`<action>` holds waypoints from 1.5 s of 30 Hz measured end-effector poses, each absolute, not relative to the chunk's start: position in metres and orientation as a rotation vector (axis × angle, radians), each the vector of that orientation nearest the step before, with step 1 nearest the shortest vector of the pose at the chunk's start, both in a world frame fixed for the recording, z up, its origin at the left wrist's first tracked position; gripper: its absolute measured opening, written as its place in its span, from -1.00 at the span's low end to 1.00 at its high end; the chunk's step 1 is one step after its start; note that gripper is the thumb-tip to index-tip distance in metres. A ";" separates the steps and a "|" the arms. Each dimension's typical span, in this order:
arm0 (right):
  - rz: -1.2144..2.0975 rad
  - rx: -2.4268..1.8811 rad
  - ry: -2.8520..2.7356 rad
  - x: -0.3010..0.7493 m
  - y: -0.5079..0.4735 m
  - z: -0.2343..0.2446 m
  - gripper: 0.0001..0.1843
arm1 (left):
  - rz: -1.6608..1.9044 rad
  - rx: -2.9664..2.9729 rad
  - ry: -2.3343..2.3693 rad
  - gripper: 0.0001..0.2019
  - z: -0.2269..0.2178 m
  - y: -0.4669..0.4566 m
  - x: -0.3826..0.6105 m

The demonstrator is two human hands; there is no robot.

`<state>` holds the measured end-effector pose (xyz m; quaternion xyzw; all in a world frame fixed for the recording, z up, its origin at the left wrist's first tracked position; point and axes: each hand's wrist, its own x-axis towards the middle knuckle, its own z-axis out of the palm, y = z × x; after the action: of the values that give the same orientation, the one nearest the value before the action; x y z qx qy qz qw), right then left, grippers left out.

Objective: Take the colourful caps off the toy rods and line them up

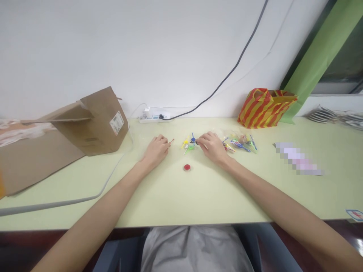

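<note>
Your left hand [155, 150] at 11 o'clock pinches a red pin [171, 141], right hand [212, 147] at 1 o'clock a dark piece [196, 142]; keep both fingertip pinches tight.

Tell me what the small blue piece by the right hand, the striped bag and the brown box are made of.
The small blue piece looks like moulded plastic, bright and even, but it is tiny. The striped bag seems thin plastic, shiny, creased. The brown box looks like matte cardboard.
</note>
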<state>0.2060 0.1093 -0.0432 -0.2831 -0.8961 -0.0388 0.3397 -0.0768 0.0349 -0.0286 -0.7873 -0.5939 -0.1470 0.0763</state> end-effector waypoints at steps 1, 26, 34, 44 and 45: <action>-0.097 -0.738 -2.334 0.206 0.110 -0.043 -0.67 | -0.446 -2.368 -1.769 -0.72 -0.028 0.034 -0.075; -0.010 -0.757 -2.352 0.203 0.112 -0.048 -0.73 | -0.431 -2.160 -2.005 -0.46 -0.039 0.046 -0.113; 0.007 -0.784 -2.240 0.202 0.107 -0.044 -0.78 | -0.286 -2.321 -2.068 -0.36 -0.054 0.051 -0.138; 0.122 -0.800 -2.252 0.198 0.098 -0.045 -0.83 | -0.264 -2.522 -1.789 -0.41 -0.036 0.041 -0.100; 0.131 -0.803 -2.258 0.197 0.098 -0.045 -0.83 | -0.227 -2.536 -1.780 -0.39 -0.037 0.041 -0.098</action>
<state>0.1974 0.0984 -0.0448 -0.3119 -0.8768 0.0509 0.3624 -0.0981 0.0410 -0.0372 -0.8162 -0.5729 -0.0732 0.0175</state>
